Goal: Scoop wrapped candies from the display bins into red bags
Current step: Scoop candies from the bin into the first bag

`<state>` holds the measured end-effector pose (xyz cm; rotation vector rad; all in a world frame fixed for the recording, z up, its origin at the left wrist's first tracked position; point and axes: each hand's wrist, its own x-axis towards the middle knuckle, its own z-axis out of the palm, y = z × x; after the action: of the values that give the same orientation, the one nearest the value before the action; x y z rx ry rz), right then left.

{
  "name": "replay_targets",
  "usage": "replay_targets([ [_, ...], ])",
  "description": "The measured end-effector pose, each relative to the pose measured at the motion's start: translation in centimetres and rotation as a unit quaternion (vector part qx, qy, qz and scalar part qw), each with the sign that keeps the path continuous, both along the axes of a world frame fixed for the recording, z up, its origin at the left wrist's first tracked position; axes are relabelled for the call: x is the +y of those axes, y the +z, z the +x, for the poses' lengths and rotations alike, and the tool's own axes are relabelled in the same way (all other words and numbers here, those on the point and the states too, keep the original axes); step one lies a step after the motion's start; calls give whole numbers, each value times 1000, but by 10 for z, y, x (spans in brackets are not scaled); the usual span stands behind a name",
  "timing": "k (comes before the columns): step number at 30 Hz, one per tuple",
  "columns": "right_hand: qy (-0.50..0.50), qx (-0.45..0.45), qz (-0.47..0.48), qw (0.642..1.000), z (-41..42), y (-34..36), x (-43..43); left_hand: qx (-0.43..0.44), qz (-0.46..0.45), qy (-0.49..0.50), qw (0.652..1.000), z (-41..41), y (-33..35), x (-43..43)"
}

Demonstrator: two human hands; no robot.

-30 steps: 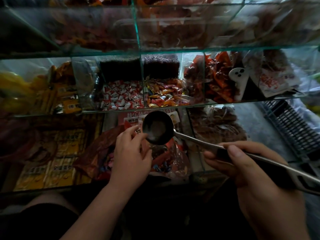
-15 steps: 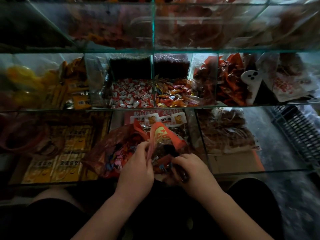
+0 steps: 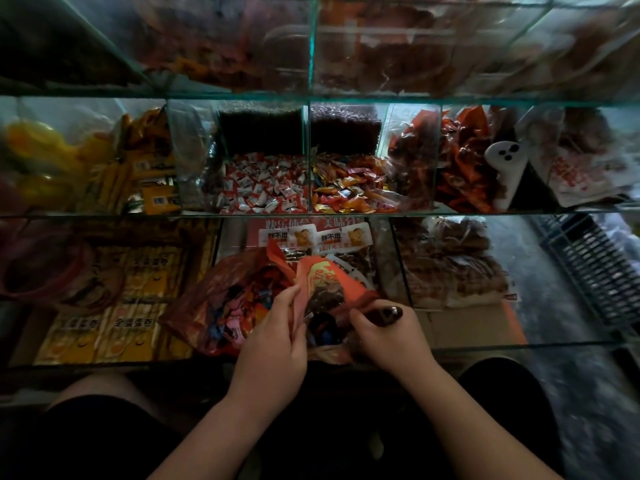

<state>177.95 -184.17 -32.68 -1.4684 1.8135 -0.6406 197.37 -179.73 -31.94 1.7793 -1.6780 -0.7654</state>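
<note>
A small red bag (image 3: 323, 280) with a gold print stands in the lower middle bin, its mouth pulled apart and dark candies showing inside. My left hand (image 3: 273, 337) pinches its left edge. My right hand (image 3: 388, 336) grips its right edge, with a dark glossy piece (image 3: 390, 312) at the fingertips. A larger translucent red bag (image 3: 225, 306) of mixed wrapped candies lies just left of it. On the shelf above, one bin holds red-and-white wrapped candies (image 3: 263, 188) and its neighbour holds orange and gold wrapped candies (image 3: 346, 194). No scoop is in view.
Glass dividers (image 3: 308, 157) and shelf edges (image 3: 311, 214) split the case into bins. Yellow packets (image 3: 114, 306) fill the lower left bin and brown snack packs (image 3: 450, 268) the lower right. A dark wire basket (image 3: 595, 268) stands on the floor at right.
A second ago my right hand held a metal scoop over the bag. The scoop is gone from view and both hands have closed on the small red bag's mouth.
</note>
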Motion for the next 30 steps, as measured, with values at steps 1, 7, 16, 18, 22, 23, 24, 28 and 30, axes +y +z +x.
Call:
replay_targets([
  [1, -9, -23, 6, 1000, 3, -2, 1, -3, 1, 1, 1000, 0, 0, 0],
  [7, -101, -120, 37, 987, -2, -8, 8, 4, -4, -1, 1000, 5, 1, 0],
  [16, -118, -166, 51, 978, 0, 3, 14, 15, 1, 0, 1000, 1, 5, -1],
  [18, -150, -173, 20, 973, -5, 3, 17, 17, -2, 0, 1000, 4, 8, -1],
  [22, -219, -201, -11, 955, -25, 12, 30, 14, -19, 15, 1000, 10, 10, -1],
  [23, -233, -207, -14, 950, -29, 15, 33, 15, -21, 18, 1000, 10, 11, -2],
  [24, -241, -205, -19, 948, -33, 18, 36, 15, -22, 21, 999, 10, 11, -2],
  [28, -251, -204, -28, 946, -42, 29, 42, 2, -34, 21, 999, 5, 14, -2],
  [30, -242, -193, -45, 950, -44, 34, 45, -6, -43, 20, 999, 1, 17, -3],
])
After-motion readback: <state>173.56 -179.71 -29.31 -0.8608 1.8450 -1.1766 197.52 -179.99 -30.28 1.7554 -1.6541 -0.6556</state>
